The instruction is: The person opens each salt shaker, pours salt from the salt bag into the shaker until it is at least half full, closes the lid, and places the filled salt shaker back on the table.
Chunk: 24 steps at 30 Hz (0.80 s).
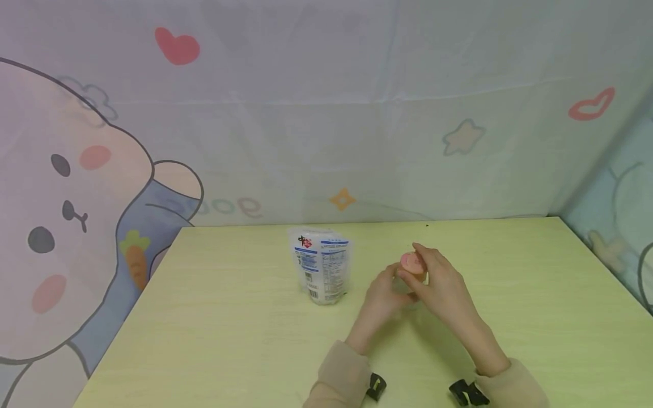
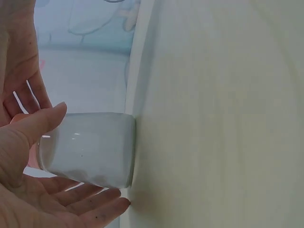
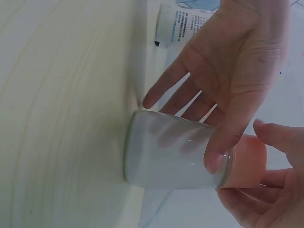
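Observation:
A see-through jar (image 2: 90,147) with a pink lid (image 3: 249,161) stands upright on the table, looking empty inside. My left hand (image 1: 380,297) holds the jar's body, its thumb on the near side and its fingers round the other side. On the lid, my right hand (image 1: 444,283) has its thumb and fingers at opposite sides of the rim. Between the hands in the head view, the lid's top (image 1: 412,263) shows, while most of the jar's body is hidden. In the right wrist view the left fingers show through the jar's clear wall.
To the left of the hands a white printed pouch (image 1: 322,266) stands upright on the pale yellow table (image 1: 214,317). A cloth backdrop (image 1: 316,130) with cartoon prints hangs behind the table's far edge. Black wrist devices (image 1: 376,387) sit by the sleeves.

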Each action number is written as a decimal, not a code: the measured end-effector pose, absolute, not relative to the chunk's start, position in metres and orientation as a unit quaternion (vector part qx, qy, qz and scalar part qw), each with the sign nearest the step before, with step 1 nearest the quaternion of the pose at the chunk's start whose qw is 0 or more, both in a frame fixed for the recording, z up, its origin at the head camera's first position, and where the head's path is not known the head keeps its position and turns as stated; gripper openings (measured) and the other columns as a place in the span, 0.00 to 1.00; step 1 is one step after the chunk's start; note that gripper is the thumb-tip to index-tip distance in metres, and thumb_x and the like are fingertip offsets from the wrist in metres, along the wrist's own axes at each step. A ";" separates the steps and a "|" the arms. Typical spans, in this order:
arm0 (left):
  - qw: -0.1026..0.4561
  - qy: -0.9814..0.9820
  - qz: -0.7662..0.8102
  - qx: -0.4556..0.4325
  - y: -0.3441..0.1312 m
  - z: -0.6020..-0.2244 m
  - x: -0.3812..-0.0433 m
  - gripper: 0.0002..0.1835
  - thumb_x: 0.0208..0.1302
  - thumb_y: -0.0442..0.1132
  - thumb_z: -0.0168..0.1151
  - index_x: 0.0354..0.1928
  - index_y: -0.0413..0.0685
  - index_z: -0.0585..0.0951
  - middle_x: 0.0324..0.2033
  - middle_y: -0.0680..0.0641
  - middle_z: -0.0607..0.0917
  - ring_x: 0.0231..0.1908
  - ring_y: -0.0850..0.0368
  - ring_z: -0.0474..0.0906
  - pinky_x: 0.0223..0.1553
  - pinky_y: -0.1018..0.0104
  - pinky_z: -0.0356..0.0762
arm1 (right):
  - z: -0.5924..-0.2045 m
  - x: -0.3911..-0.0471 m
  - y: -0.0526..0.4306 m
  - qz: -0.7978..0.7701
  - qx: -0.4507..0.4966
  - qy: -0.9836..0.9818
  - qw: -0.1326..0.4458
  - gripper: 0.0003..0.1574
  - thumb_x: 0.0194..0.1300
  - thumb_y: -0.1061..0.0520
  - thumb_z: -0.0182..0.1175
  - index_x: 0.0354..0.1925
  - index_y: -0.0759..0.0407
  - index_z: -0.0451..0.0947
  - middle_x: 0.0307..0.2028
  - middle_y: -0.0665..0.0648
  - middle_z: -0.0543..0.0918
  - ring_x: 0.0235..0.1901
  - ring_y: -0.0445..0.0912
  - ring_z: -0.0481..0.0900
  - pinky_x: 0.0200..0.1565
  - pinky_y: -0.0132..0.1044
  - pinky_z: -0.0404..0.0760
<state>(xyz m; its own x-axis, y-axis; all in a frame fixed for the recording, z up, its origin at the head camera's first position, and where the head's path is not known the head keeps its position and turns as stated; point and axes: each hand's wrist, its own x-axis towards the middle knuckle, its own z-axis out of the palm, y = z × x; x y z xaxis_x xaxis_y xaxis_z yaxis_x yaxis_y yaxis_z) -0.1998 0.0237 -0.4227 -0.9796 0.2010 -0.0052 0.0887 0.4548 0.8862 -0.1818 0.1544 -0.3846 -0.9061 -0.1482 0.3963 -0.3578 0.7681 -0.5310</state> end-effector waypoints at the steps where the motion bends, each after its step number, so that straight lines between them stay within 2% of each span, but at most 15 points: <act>1: 0.052 0.851 0.516 0.081 0.025 -0.423 -0.199 0.38 0.53 0.44 0.72 0.65 0.41 0.68 0.63 0.41 0.75 0.65 0.41 0.68 0.64 0.43 0.68 | -0.385 -0.182 0.154 0.311 0.138 -0.924 0.172 0.39 0.62 0.49 0.64 0.63 0.69 0.67 0.53 0.66 0.78 0.43 0.55 0.76 0.44 0.51 0.77; 8: 0.028 0.858 0.511 0.057 0.030 -0.422 -0.197 0.35 0.51 0.42 0.72 0.62 0.42 0.72 0.59 0.41 0.78 0.62 0.42 0.72 0.61 0.45 0.71 | -0.385 -0.183 0.153 0.304 0.141 -0.923 0.187 0.35 0.61 0.51 0.66 0.60 0.69 0.71 0.49 0.64 0.80 0.38 0.51 0.75 0.38 0.44 0.75; 16: 0.021 0.867 0.493 0.062 0.031 -0.425 -0.196 0.32 0.53 0.42 0.72 0.60 0.43 0.73 0.57 0.42 0.80 0.60 0.43 0.74 0.59 0.47 0.74 | -0.385 -0.182 0.152 0.298 0.139 -0.927 0.183 0.34 0.61 0.51 0.66 0.59 0.69 0.72 0.49 0.65 0.80 0.38 0.51 0.76 0.39 0.45 0.76; 24: 0.015 0.864 0.498 0.071 0.032 -0.424 -0.196 0.30 0.54 0.42 0.70 0.59 0.43 0.74 0.56 0.43 0.81 0.59 0.44 0.76 0.57 0.48 0.75 | -0.384 -0.182 0.153 0.300 0.143 -0.924 0.188 0.34 0.62 0.51 0.65 0.59 0.70 0.71 0.51 0.67 0.80 0.50 0.60 0.79 0.48 0.56 0.79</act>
